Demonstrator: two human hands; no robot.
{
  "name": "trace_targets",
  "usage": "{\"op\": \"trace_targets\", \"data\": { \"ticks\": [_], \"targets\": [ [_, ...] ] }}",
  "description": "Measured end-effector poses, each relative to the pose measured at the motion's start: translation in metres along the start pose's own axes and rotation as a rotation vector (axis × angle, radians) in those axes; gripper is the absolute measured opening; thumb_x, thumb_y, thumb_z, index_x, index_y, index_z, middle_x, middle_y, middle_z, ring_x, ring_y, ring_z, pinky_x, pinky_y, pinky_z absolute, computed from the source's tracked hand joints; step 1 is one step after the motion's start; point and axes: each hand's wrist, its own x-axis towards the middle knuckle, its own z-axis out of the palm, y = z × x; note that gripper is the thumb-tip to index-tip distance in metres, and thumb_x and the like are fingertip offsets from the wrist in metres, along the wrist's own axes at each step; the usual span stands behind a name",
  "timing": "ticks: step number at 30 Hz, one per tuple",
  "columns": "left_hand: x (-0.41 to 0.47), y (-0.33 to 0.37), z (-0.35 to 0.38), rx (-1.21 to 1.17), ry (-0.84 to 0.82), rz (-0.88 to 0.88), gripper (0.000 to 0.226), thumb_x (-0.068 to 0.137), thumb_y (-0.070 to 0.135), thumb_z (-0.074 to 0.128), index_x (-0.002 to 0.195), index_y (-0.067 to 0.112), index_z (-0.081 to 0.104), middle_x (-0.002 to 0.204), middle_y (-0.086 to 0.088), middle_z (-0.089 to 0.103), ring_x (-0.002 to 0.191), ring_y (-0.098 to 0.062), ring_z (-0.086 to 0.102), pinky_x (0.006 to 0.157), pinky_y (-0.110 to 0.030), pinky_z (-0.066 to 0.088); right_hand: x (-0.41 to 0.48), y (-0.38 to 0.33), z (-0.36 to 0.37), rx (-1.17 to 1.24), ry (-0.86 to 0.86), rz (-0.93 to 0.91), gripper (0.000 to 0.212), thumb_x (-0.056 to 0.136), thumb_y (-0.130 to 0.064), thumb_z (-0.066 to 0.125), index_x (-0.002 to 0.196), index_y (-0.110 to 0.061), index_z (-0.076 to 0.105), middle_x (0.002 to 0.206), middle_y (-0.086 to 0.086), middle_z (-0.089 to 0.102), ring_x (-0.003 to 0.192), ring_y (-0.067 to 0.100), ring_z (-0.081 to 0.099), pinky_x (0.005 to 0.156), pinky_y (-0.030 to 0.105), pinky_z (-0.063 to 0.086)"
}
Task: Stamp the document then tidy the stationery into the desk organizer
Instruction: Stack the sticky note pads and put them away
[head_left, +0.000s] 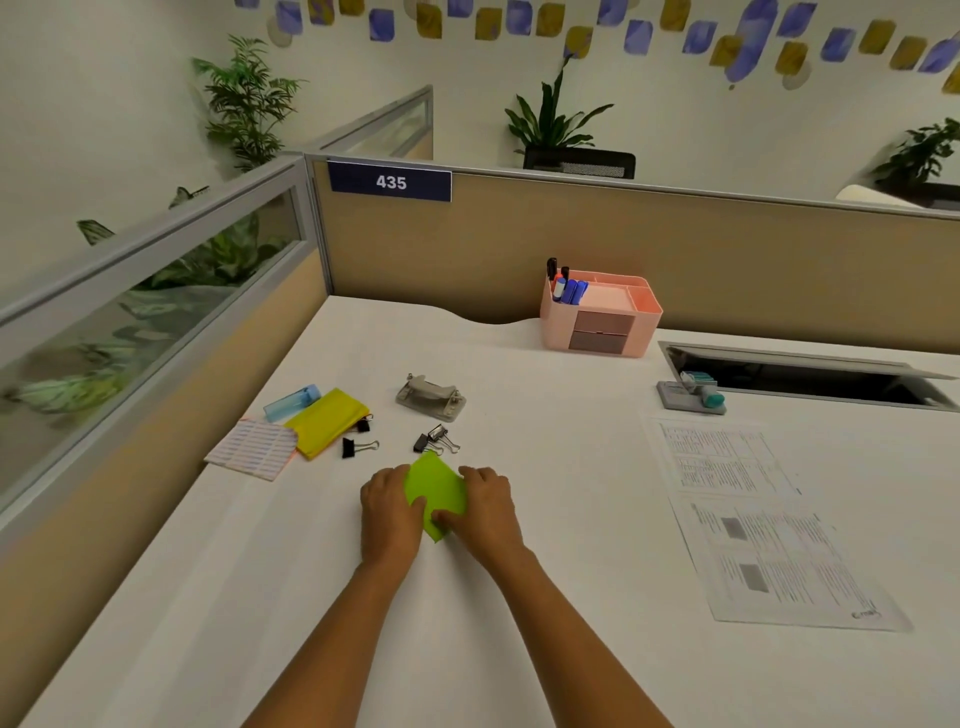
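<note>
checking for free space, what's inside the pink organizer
In the pink desk organizer, markers stand in the left compartment; nothing sticks out of the other compartments. Its two grey drawers are closed, contents hidden.

Bright, even indoor light falls from overhead, leaving the white desk (519, 649) with only faint, soft shadows, such as the one beside the pink organizer (597, 332). The wide lens bows the partition rail (675, 188) and stretches the frame's edges. Plants behind the glass panel (130, 338) at left smear into blur, and the document (753, 519) print is too soft to read.
</note>
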Motion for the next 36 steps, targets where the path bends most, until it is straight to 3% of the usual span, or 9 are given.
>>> {"op": "trace_targets", "data": {
  "ticks": [6,8,11,16,21,24,28,31,36],
  "targets": [
    [0.004,-0.009,-0.002,-0.083,0.001,0.042,0.04,0.089,0.005,0.052,0.129,0.007,0.047,0.134,-0.014,0.048,0.126,-0.028,0.041,0.102,-0.036,0.037,0.003,-0.007,0.003,-0.029,-0.047,0.175,0.078,0.073,-0.044,0.072,0.135,-0.014,0.036,0.132,0.013,0.043,0.124,0.029,0.038,0.1,0.034,0.036],
    [0.008,-0.01,-0.004,-0.106,0.013,0.058,0.036,0.09,0.004,0.05,0.125,0.007,0.05,0.131,-0.014,0.051,0.122,-0.028,0.045,0.099,-0.036,0.04,0.006,-0.008,0.004,0.016,-0.067,0.246,0.074,0.072,-0.042,0.074,0.131,-0.014,0.039,0.131,0.013,0.044,0.125,0.029,0.039,0.1,0.035,0.037],
    [0.018,-0.015,-0.012,-0.162,0.057,0.062,0.03,0.09,0.001,0.049,0.119,0.007,0.056,0.126,-0.015,0.056,0.115,-0.029,0.052,0.093,-0.036,0.045,0.009,-0.007,0.006,0.058,-0.044,0.214,0.056,0.08,-0.035,0.067,0.124,-0.008,0.045,0.127,0.015,0.049,0.119,0.031,0.046,0.093,0.036,0.04],
    [0.053,-0.024,-0.041,-0.189,0.176,0.054,0.028,0.087,-0.002,0.051,0.113,0.003,0.06,0.119,-0.019,0.06,0.111,-0.035,0.055,0.093,-0.041,0.044,0.013,0.0,-0.001,0.626,0.077,0.27,0.031,0.09,-0.023,0.055,0.116,-0.006,0.053,0.111,0.015,0.06,0.093,0.024,0.055,0.076,0.032,0.044],
    [0.093,-0.026,-0.065,-0.07,0.184,0.004,0.032,0.088,0.0,0.049,0.12,0.002,0.056,0.124,-0.024,0.056,0.115,-0.039,0.05,0.096,-0.045,0.042,0.022,-0.002,-0.01,1.229,0.067,0.349,0.032,0.09,-0.003,0.054,0.121,0.003,0.047,0.111,0.015,0.055,0.096,0.027,0.057,0.078,0.03,0.054],
    [0.114,-0.029,-0.069,0.008,0.106,-0.02,0.038,0.089,0.002,0.049,0.126,0.001,0.049,0.13,-0.024,0.05,0.12,-0.039,0.046,0.099,-0.047,0.04,0.029,-0.004,-0.011,1.268,0.079,0.346,0.036,0.087,0.003,0.055,0.121,0.002,0.045,0.115,0.017,0.055,0.098,0.027,0.057,0.071,0.025,0.054],
    [0.135,-0.036,-0.073,0.171,-0.014,-0.047,0.04,0.088,0.009,0.054,0.125,-0.004,0.046,0.13,-0.025,0.047,0.121,-0.039,0.044,0.098,-0.046,0.039,0.038,-0.004,-0.009,1.275,0.082,0.355,0.037,0.086,0.003,0.056,0.122,0.0,0.044,0.114,0.014,0.054,0.099,0.027,0.056,0.077,0.029,0.054],
    [0.144,-0.04,-0.076,0.261,-0.067,-0.073,0.046,0.088,0.017,0.058,0.126,-0.004,0.043,0.128,-0.025,0.048,0.12,-0.039,0.045,0.095,-0.045,0.039,0.045,-0.004,-0.008,1.285,0.087,0.349,0.037,0.087,0.002,0.056,0.122,-0.002,0.044,0.115,0.014,0.054,0.1,0.027,0.056,0.07,0.024,0.055],
    [0.152,-0.046,-0.085,0.249,-0.097,-0.099,0.051,0.082,0.026,0.066,0.123,0.004,0.045,0.122,-0.024,0.055,0.113,-0.039,0.051,0.087,-0.042,0.043,0.052,-0.004,-0.005,1.31,0.106,0.334,0.034,0.086,0.003,0.056,0.117,-0.006,0.046,0.117,0.015,0.055,0.1,0.027,0.057,0.071,0.024,0.055]
  ]
}}
